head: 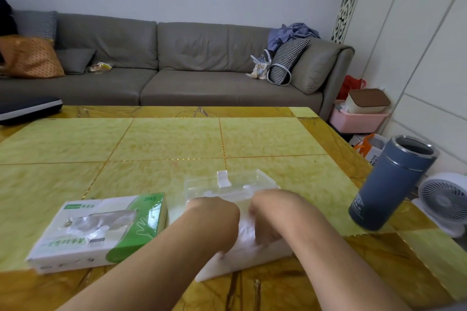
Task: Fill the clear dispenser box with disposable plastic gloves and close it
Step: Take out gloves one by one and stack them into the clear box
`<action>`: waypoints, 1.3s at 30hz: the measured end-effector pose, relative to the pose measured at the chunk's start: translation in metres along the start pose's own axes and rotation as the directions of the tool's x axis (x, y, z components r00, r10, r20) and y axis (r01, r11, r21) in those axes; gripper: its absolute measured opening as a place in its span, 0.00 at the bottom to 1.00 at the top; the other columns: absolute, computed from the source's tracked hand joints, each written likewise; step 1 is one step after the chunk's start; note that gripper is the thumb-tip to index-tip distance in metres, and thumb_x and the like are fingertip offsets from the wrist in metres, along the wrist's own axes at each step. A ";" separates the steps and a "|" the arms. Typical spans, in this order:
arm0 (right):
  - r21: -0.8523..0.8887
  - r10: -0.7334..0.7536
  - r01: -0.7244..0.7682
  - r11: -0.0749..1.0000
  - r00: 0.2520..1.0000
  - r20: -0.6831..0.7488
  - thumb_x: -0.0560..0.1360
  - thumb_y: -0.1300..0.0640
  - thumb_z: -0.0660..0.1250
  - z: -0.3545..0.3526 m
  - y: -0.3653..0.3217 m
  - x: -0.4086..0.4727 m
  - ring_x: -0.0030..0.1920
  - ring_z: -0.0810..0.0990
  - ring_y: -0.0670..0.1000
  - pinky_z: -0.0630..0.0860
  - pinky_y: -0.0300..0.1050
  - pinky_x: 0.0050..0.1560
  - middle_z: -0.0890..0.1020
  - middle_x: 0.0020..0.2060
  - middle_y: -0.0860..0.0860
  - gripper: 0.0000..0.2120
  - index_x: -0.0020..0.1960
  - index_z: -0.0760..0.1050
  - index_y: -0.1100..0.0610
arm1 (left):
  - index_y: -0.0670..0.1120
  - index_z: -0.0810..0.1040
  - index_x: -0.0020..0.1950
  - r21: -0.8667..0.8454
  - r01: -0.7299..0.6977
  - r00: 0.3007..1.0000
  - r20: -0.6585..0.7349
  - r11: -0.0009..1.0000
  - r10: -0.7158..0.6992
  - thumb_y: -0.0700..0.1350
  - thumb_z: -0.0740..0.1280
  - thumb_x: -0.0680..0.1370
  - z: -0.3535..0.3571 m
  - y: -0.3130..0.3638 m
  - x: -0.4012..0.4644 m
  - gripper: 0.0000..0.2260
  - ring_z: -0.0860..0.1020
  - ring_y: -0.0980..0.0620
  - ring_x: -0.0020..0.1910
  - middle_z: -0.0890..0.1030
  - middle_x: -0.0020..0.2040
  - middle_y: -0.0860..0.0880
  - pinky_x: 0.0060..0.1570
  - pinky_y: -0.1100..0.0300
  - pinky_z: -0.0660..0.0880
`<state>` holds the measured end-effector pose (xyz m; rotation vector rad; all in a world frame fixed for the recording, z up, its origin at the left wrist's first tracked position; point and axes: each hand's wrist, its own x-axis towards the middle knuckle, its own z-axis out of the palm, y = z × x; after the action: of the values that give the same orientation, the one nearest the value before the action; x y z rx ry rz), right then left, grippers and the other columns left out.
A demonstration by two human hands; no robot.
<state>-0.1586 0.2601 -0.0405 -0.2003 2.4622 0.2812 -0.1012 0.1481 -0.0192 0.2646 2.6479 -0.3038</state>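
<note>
1. The clear dispenser box (pixel 227 184) stands open on the bench (pixel 151 146), near the middle of its near half, its lid tipped back at the far side with a small white clip at the far rim.
2. A white, filmy stack of disposable plastic gloves (pixel 249 245) fills the near part of the box and shows below and between the two wrists.
3. The left hand (pixel 214 212) is pushed down onto the left part of the stack, wrist bent, so its fingers are tucked under the hand and mostly hidden; they look curled into the gloves, though the grip itself cannot be made out.
4. The right hand (pixel 267 212) lies just beside it on the right part of the stack, its fingers (pixel 265 236) curled down and digging into the film, apparently gripping it.
5. The gloves lie under and between both sets of fingers, touching them.
6. To the left of the box, apart from it, a white and green cardboard glove carton (pixel 101 230) lies flat, a loose clear glove sticking out of its top opening.
7. To the right, near the bench's right edge, a blue-grey thermos cup (pixel 391 184) stands open, with no lid.
8. Beyond the far edge of the bench runs a grey sofa (pixel 177 58) with cushions and clothes; a white fan (pixel 444 202) sits on the floor at the right.
</note>
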 end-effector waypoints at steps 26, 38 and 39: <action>0.152 -0.039 0.137 0.979 0.853 -0.520 0.81 0.53 0.66 0.005 -0.014 -0.070 0.42 0.81 0.53 0.77 0.47 0.40 0.78 0.42 0.49 0.05 0.50 0.78 0.53 | 0.61 0.77 0.65 -0.410 -0.284 0.844 -0.536 0.867 0.022 0.47 0.63 0.84 0.029 -0.095 -0.041 0.12 0.78 0.65 0.53 0.80 0.56 0.64 0.53 0.69 0.76; -0.019 -0.300 0.512 0.859 0.474 -0.828 0.77 0.63 0.60 0.025 -0.095 -0.076 0.55 0.77 0.47 0.77 0.40 0.57 0.81 0.53 0.44 0.17 0.61 0.80 0.50 | 0.60 0.81 0.46 -0.615 0.097 0.858 -0.347 0.782 -0.379 0.58 0.72 0.78 0.105 -0.201 -0.064 0.04 0.80 0.62 0.42 0.83 0.42 0.61 0.45 0.60 0.81; -0.074 -0.405 0.570 0.818 0.481 -0.778 0.76 0.64 0.60 0.030 -0.107 -0.076 0.61 0.76 0.49 0.74 0.43 0.66 0.80 0.59 0.46 0.21 0.66 0.78 0.52 | 0.60 0.81 0.43 -0.612 0.110 0.838 -0.366 0.783 -0.404 0.55 0.73 0.78 0.108 -0.202 -0.062 0.04 0.80 0.62 0.41 0.82 0.41 0.61 0.45 0.59 0.81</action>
<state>-0.0587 0.1696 -0.0327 -1.1499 3.0734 -0.4121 -0.0491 -0.0813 -0.0504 -0.2824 3.1089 0.5629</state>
